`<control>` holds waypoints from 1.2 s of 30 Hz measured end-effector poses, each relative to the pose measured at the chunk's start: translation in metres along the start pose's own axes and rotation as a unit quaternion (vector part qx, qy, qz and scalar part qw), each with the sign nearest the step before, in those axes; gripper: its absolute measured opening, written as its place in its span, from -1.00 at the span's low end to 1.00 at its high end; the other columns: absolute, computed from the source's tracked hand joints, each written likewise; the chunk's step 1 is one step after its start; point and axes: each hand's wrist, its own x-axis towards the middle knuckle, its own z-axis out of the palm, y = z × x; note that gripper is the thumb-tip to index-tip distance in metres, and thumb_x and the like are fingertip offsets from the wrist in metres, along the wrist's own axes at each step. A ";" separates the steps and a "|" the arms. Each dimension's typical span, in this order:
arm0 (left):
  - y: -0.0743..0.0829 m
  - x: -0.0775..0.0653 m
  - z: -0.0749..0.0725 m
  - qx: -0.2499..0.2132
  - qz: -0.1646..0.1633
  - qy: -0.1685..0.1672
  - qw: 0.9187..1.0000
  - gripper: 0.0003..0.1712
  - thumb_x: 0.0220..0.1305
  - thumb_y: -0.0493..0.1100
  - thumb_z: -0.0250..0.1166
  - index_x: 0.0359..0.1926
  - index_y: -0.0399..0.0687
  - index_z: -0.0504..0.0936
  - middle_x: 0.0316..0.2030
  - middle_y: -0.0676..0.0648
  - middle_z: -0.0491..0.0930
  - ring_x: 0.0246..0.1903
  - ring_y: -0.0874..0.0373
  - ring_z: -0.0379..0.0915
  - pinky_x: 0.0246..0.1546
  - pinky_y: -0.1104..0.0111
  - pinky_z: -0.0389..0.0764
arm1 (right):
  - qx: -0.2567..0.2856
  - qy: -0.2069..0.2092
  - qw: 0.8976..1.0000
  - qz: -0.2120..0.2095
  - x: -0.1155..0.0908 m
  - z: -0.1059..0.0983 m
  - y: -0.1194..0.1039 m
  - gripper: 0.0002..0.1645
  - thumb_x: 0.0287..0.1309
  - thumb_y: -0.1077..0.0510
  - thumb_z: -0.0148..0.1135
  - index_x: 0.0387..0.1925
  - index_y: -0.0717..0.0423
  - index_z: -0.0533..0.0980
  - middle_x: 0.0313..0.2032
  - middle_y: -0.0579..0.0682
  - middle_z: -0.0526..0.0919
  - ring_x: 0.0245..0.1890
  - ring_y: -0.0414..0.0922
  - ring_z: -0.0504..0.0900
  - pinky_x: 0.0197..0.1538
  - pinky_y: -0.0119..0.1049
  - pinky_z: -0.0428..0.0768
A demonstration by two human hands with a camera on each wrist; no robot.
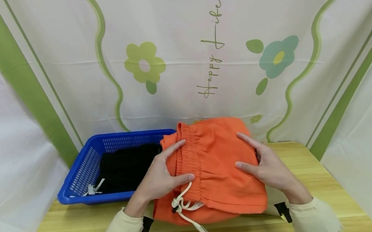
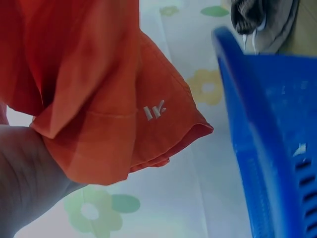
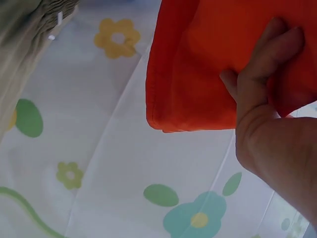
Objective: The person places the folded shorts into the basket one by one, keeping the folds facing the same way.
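Note:
Folded orange shorts (image 1: 224,157) are held up between both hands, over the front of the table. Their gathered elastic waistband (image 1: 189,161) faces left, and a cream drawstring (image 1: 182,207) with a dark toggle hangs from it. My left hand (image 1: 156,177) grips the waistband side, its thumb on top. On the opposite side, my right hand (image 1: 273,167) holds the folded edge, thumb over the cloth and other fingers partly hidden beneath. In the left wrist view, a small white mark (image 2: 154,110) shows on one orange leg.
A blue plastic basket (image 1: 112,196) stands to the left with a folded black garment (image 1: 126,165) and a white cord inside. A greyish-khaki garment (image 3: 29,54) lies beneath the shorts on the wooden table (image 1: 331,199). Flower-printed curtains (image 1: 177,30) surround the table.

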 end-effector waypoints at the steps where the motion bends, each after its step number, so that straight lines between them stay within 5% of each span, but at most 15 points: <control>1: 0.001 0.000 -0.003 0.007 0.000 0.003 1.000 0.02 0.13 -0.19 0.56 0.55 0.08 0.24 0.30 -0.10 0.47 0.05 0.09 0.59 0.05 0.24 0.61 | 0.005 -0.001 1.000 -0.003 0.002 0.002 -0.001 -0.02 0.24 0.22 0.43 0.58 -0.01 0.14 0.16 0.22 0.57 0.06 0.00 0.64 0.05 -0.37 0.60; 9: 0.004 -0.003 -0.025 0.044 -0.004 0.014 0.999 0.03 0.12 -0.16 0.58 0.55 0.11 0.25 0.32 -0.12 0.45 0.08 0.06 0.58 0.09 0.15 0.59 | 0.019 0.001 1.000 -0.008 0.018 0.015 -0.009 0.00 0.21 0.25 0.44 0.58 -0.04 0.15 0.24 0.22 0.49 0.08 0.02 0.62 0.08 -0.35 0.58; 17: 0.000 -0.003 -0.045 0.076 -0.007 0.021 0.997 0.00 0.17 -0.12 0.55 0.55 0.08 0.25 0.33 -0.23 0.42 0.09 -0.04 0.57 0.08 0.03 0.60 | -0.015 0.009 1.000 0.012 0.035 0.028 -0.016 0.00 0.22 0.18 0.45 0.58 -0.17 0.15 0.18 0.17 0.57 0.06 -0.02 0.64 0.11 -0.08 0.58; 25: -0.003 -0.004 -0.067 0.113 -0.014 0.030 0.993 0.03 0.12 -0.07 0.58 0.55 0.10 0.26 0.34 -0.23 0.41 0.17 -0.08 0.50 0.13 -0.05 0.54 | 0.043 0.006 0.999 -0.022 0.054 0.048 -0.015 0.01 0.19 0.35 0.41 0.58 0.04 0.13 0.28 0.25 0.44 0.13 0.09 0.58 0.21 0.04 0.50; 36: -0.009 -0.006 -0.093 0.137 -0.030 0.033 0.990 0.03 0.12 -0.06 0.58 0.55 0.16 0.26 0.39 -0.21 0.35 0.18 -0.11 0.47 0.12 -0.04 0.53 | 0.028 0.007 0.998 -0.056 0.074 0.069 -0.017 0.03 0.16 0.36 0.43 0.57 0.12 0.13 0.40 0.22 0.33 0.16 0.13 0.55 0.24 0.08 0.47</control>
